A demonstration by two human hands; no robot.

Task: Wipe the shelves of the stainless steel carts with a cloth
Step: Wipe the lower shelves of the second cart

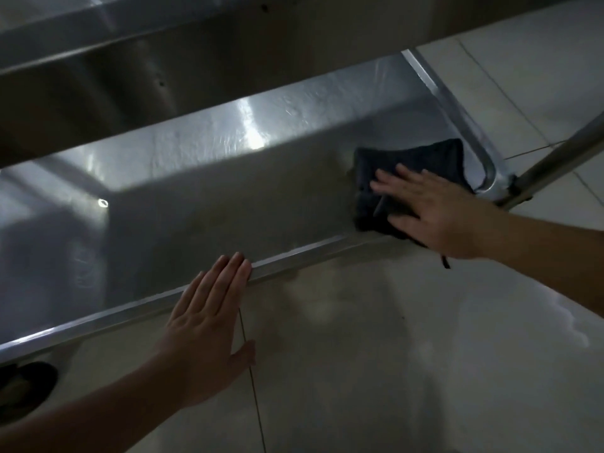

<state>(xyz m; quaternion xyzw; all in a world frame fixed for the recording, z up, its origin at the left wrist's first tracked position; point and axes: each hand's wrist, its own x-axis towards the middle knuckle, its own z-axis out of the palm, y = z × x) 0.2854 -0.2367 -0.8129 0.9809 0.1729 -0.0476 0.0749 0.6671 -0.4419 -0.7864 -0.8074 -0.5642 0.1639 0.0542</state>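
On the lower shelf [202, 204] of the cart, close to its right end, lies the dark cloth [415, 165], folded into a thick pad, and the right hand [434, 210] presses flat on it with straight, slightly spread fingers; it does not pinch the cloth, it only pushes it down. The left hand [209, 322] is also flat, fingers straight and together, and its fingertips rest on the front rim [294, 253] of the shelf, probably to steady the cart. The cloth looks soft, light and limp, so it will likely fold or bunch if it is pushed only from one edge; a flat palm over its middle seems the best hold, and a loose thread or tag hangs from it near the wrist. The steel looks smooth and slippery, so the pad should slide with little effort. The shelf has a low raised rim at the front and a rounded rim [487, 168] at the right end, just beside the cloth, so no room is left on that side. To the left of the cloth the shelf is long and bare, with faint streaks near the back. Above it the upper shelf [137, 53] hangs over the back part, which may limit how high the arm can lift there. A leg [555, 165] of the cart stands right of the rounded rim.
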